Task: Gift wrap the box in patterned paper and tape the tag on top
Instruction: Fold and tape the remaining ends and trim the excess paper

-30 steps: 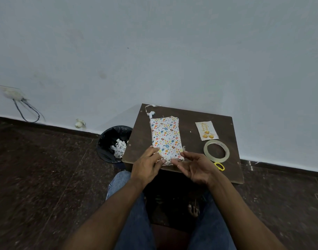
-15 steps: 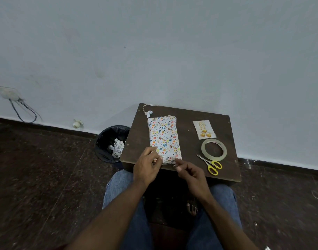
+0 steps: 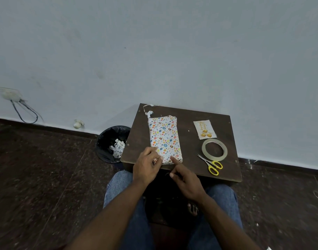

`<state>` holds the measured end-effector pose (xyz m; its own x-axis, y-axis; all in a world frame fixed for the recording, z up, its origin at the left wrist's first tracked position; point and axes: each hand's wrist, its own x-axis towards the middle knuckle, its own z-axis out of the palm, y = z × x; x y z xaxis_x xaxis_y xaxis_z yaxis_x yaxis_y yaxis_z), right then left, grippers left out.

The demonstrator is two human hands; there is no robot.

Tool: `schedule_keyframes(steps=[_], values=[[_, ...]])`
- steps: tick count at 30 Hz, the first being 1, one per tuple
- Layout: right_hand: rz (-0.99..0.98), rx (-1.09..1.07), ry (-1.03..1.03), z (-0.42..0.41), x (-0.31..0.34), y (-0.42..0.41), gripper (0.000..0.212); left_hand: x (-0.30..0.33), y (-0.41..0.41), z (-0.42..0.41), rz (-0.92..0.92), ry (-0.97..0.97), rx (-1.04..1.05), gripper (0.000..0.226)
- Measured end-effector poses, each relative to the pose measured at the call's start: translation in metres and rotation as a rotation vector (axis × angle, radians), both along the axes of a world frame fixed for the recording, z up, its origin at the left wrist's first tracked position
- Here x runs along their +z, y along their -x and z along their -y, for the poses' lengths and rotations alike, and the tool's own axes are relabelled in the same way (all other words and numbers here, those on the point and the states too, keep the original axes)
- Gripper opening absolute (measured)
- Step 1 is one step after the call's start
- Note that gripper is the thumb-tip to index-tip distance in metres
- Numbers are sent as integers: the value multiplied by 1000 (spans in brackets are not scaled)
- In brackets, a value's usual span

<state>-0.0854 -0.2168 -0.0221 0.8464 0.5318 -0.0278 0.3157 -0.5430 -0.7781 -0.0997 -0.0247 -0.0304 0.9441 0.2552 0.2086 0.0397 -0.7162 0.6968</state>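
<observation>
Left hand [image 3: 147, 166], fingers curled, grips the near-left corner of the wrapped box [image 3: 164, 138]; right hand [image 3: 186, 179] presses one extended forefinger on its near edge. Tag [image 3: 205, 129] at two o'clock, on the table [image 3: 188, 159].

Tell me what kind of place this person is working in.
Probably a plain room in a home or small workshop, not a shop counter: a small dark wooden table set against a bare painted wall, a black bin of paper scraps on a dark stone floor.
</observation>
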Motion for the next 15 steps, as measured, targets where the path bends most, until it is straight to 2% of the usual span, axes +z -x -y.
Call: schedule_keyframes(steps=[4, 6, 9, 12, 15], values=[[-90, 9, -121, 0, 2, -1, 21, 2, -1, 1, 13, -10, 3, 12], [-176, 0, -208, -1, 3, -1, 26, 3, 1, 1, 37, -65, 0, 22], [-283, -29, -284, -2, 3, -3, 20, -1, 7, 0, 126, -270, -43, 32], [-363, -63, -346, -3, 3, -5, 17, -4, 18, 0, 202, -497, -177, 35], [-411, -90, -388, -4, 3, -5, 19, -7, 29, 1, 182, -625, -249, 41]])
